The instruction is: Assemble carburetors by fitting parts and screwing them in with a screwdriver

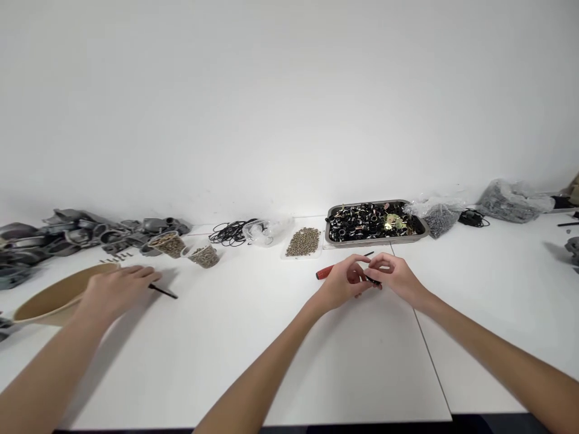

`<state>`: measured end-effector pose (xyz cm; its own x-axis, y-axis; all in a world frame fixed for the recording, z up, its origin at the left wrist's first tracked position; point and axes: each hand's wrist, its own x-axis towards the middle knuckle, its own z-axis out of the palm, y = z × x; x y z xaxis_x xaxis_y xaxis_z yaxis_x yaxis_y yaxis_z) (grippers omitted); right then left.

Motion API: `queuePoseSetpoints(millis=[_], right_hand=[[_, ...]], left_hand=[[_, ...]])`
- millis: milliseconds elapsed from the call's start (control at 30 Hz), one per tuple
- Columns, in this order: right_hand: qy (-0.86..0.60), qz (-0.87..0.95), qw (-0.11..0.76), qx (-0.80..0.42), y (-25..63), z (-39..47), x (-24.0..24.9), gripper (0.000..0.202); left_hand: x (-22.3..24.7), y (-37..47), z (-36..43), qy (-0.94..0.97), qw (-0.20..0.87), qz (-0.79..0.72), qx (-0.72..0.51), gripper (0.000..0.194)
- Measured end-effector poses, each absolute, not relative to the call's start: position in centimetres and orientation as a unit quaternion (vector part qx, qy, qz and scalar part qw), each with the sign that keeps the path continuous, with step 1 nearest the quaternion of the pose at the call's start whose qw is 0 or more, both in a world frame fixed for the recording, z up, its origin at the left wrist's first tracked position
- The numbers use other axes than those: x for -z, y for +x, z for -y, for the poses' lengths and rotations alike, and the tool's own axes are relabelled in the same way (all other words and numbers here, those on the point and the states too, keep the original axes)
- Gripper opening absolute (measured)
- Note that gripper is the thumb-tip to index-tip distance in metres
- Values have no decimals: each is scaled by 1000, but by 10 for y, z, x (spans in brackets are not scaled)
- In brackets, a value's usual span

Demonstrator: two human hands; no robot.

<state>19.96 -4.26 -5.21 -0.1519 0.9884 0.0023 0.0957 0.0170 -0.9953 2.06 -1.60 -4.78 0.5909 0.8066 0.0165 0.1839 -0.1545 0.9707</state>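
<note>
Close together above the white table, my left hand (346, 278) and my right hand (392, 274) hold a small black part (373, 279) between their fingertips. Fingers hide most of that part. Behind my left hand lies a screwdriver with a red handle (324, 272); its dark tip shows past the fingers. A metal tray (375, 243) of black and brass-coloured pieces stands just beyond my hands. Left of the tray, a shallow clear dish (303, 242) holds small brass-coloured pieces.
Another person's hand (118, 289) rests by a tan bowl (58, 292), near a black tool (163, 292). Grey castings (72, 235), two cups of small parts (203, 256), black rings (231, 232) and plastic bags (511, 202) line the wall.
</note>
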Motion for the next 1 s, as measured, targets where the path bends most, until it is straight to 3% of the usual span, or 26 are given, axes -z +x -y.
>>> queuePoseSetpoints(millis=[233, 700, 1000], right_hand=[[-473, 530, 458, -535, 204, 37, 70, 41], [-471, 589, 391, -528, 203, 43, 68, 36], [-457, 603, 387, -527, 201, 46, 69, 27]], left_hand=[[52, 20, 7, 639, 583, -393, -312, 48], [53, 18, 7, 620, 495, -469, -387, 43], [52, 24, 13, 620, 543, -435, -363, 45]])
